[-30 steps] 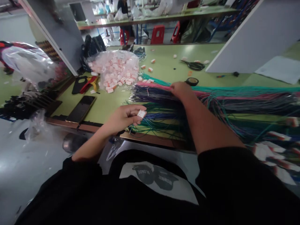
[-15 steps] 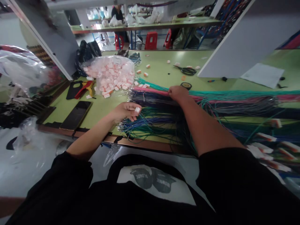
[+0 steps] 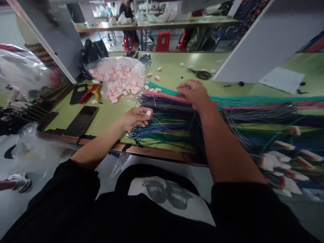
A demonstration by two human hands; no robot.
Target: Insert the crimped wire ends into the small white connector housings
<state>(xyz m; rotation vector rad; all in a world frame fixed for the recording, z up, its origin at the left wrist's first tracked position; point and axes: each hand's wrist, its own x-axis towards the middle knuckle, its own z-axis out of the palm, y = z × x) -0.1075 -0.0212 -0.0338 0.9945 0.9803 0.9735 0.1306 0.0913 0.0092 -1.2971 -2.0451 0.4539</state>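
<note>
My left hand (image 3: 136, 118) pinches a small white plastic connector (image 3: 148, 113) between thumb and fingers. Thin wires (image 3: 162, 125) run from the connector toward the right, over blue and green wires on the table. My right hand (image 3: 193, 93) is above the teal wires (image 3: 165, 88) and the pink wires (image 3: 172, 97), its fingers loosely bent and pointing left, with nothing visible in them. Dark wires (image 3: 162, 106) with bare metal ends lie between the two hands.
A clear bag of white-and-orange connectors (image 3: 121, 79) lies behind my left hand. To its left are red-and-yellow pliers (image 3: 90, 93) and a phone (image 3: 81, 121). Scissors (image 3: 199, 73) lie at the back. White-and-orange connectors (image 3: 280, 157) are at the right. A person (image 3: 126, 10) is beyond the far table.
My right hand has risen and moved slightly back, its fingers loosening from their closed shape. My left hand keeps the connector, almost unmoved. A shoe has come into view at the lower left.
</note>
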